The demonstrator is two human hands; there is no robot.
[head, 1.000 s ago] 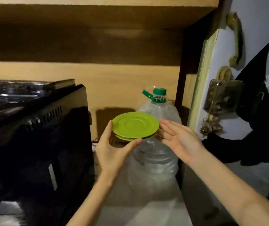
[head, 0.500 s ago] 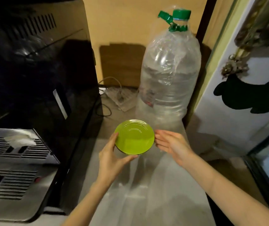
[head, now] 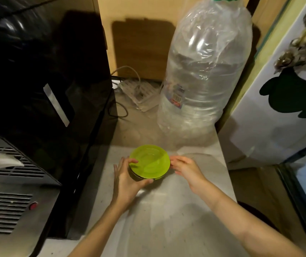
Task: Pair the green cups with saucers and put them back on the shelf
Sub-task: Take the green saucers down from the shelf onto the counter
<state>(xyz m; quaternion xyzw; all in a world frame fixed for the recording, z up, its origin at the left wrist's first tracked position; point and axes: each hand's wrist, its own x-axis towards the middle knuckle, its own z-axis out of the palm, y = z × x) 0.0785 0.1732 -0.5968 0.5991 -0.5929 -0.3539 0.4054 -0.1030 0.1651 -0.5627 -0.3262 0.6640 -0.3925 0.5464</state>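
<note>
A small stack of bright green saucers [head: 150, 161] is low over the pale countertop [head: 167, 219], near its middle. My left hand [head: 128, 179] grips the stack from the left, thumb over the top rim and fingers underneath. My right hand [head: 186, 169] hovers at the stack's right edge with its fingers spread, close to the rim; I cannot tell whether it touches. No green cup and no shelf are in view.
A big clear water bottle wrapped in plastic [head: 204, 71] stands just behind the saucers. A black appliance [head: 42, 86] and a metal vented unit [head: 13, 204] fill the left side. A power strip with cables [head: 139, 91] lies at the back. A white door [head: 278, 108] stands at right.
The saucers came down from chest height to just above the countertop, with my left hand still holding them. My right hand followed alongside. My view tilted downward, losing the shelf.
</note>
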